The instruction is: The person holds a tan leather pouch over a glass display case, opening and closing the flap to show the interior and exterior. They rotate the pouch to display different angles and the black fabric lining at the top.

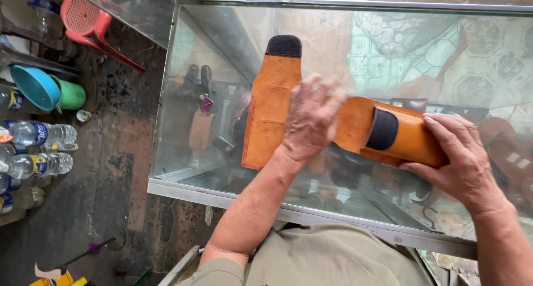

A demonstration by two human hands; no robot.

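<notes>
An orange leather pouch with black fastener strips lies on the glass top of a display case. Its flat flap part points away from me, and its rounded pocket part lies to the right. My left hand presses flat on the middle of the leather, fingers spread. My right hand cups the rounded pocket end from the right side and holds it.
The case's metal frame edge runs along my side. Leather goods show dimly under the glass. On the dark floor to the left stand several plastic water bottles, a blue bowl, a green cup and a red plastic stool.
</notes>
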